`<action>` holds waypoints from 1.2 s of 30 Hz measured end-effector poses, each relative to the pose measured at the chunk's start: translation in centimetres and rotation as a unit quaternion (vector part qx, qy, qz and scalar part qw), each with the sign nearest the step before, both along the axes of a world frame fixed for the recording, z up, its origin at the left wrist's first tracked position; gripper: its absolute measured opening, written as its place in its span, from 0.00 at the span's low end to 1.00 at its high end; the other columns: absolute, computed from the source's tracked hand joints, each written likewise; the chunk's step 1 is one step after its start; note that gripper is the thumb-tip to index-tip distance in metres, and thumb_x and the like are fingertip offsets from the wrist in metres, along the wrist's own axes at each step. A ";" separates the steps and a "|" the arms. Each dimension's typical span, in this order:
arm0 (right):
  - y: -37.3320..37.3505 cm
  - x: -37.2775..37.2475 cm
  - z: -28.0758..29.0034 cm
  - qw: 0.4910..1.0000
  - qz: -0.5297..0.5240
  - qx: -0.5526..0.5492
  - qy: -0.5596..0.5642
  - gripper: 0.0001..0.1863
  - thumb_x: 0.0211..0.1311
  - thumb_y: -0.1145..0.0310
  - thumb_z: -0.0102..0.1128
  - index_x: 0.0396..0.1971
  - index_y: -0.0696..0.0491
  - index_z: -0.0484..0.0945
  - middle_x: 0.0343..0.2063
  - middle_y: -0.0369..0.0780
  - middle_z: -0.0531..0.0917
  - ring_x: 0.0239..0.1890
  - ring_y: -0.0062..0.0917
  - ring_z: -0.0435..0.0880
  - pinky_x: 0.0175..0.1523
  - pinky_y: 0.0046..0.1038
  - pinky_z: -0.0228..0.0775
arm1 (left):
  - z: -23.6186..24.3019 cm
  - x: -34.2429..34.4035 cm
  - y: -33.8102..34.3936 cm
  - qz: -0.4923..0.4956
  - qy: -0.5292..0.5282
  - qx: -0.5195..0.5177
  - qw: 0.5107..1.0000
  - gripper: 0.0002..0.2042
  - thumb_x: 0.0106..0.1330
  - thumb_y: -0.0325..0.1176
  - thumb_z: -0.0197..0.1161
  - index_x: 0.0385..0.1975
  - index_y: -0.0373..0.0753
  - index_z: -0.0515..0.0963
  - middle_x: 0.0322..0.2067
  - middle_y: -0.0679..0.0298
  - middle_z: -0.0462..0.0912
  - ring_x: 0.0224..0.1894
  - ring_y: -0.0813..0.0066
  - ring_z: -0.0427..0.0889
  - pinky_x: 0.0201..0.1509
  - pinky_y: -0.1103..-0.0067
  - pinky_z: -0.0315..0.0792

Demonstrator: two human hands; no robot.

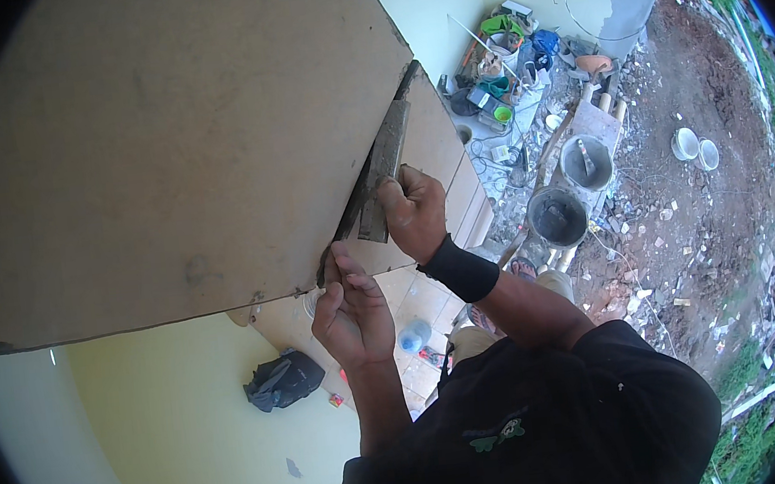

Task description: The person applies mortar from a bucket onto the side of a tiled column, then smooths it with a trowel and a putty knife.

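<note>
A large light-brown board (174, 160) fills the upper left, with a dark slanting gap along its right edge beside a narrower brown section. My right hand (415, 213), with a black band on the wrist, grips a long, flat, mortar-smeared grey strip (389, 139) lying along that gap. Below and left of it, my left hand (352, 311) is palm up, its loosely bent fingers apart and reaching to the lower end of the gap. Its fingertips are near or touching the board's edge, with nothing visible held in them.
Below are a tiled floor (419, 379), a blue water jug (413, 336) and a dark bag (284, 380). To the right, two buckets (560, 216) stand on a makeshift platform beside cables, piled tools (497, 73), rubble-strewn soil (677, 242) and white pails (684, 143). Pale walls (153, 423) border the scene.
</note>
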State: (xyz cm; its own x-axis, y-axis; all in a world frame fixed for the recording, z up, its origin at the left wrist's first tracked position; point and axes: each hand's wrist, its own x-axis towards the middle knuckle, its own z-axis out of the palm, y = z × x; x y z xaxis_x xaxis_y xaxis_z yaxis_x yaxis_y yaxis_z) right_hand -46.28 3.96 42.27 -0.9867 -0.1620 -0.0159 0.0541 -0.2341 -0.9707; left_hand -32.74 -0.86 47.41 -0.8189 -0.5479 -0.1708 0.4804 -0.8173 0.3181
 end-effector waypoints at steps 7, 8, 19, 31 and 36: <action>-0.5 -1.1 0.6 0.995 0.049 -0.092 -0.006 0.13 0.58 0.65 0.55 0.25 0.62 0.73 0.15 0.44 0.76 0.18 0.26 0.73 0.27 0.32 0.67 | 0.0 0.0 0.0 -0.006 0.003 0.006 1.000 0.27 0.62 0.20 0.55 0.62 0.24 0.59 0.56 0.47 0.74 0.55 0.65 0.78 0.54 0.76 0.77; -0.5 -1.5 0.8 0.996 0.044 -0.081 -0.022 0.14 0.59 0.64 0.55 0.28 0.62 0.73 0.16 0.45 0.77 0.20 0.26 0.75 0.29 0.33 0.68 | 0.0 0.0 0.0 -0.005 0.001 0.004 1.000 0.26 0.62 0.20 0.55 0.62 0.24 0.60 0.56 0.47 0.74 0.55 0.65 0.78 0.54 0.76 0.77; -1.7 -3.1 1.3 0.998 -0.015 -0.049 -0.037 0.16 0.59 0.62 0.55 0.28 0.64 0.75 0.19 0.51 0.80 0.23 0.35 0.80 0.35 0.38 0.71 | 0.2 -0.1 0.0 -0.012 0.009 0.016 1.000 0.26 0.59 0.18 0.54 0.60 0.23 0.62 0.56 0.46 0.74 0.55 0.63 0.79 0.55 0.76 0.78; -1.7 -2.8 1.6 0.987 -0.002 -0.135 -0.089 0.13 0.58 0.65 0.56 0.27 0.63 0.76 0.16 0.43 0.78 0.20 0.23 0.77 0.29 0.32 0.69 | 0.2 0.0 0.0 -0.016 0.014 0.040 0.999 0.25 0.60 0.18 0.52 0.60 0.24 0.62 0.56 0.46 0.74 0.55 0.63 0.78 0.55 0.75 0.78; -1.2 -3.0 1.6 0.992 -0.008 -0.097 -0.079 0.13 0.58 0.65 0.58 0.27 0.63 0.77 0.16 0.42 0.78 0.20 0.24 0.78 0.29 0.33 0.70 | 0.1 0.0 -0.2 -0.018 0.018 0.039 0.999 0.25 0.60 0.19 0.51 0.61 0.24 0.62 0.56 0.46 0.74 0.56 0.63 0.78 0.55 0.75 0.78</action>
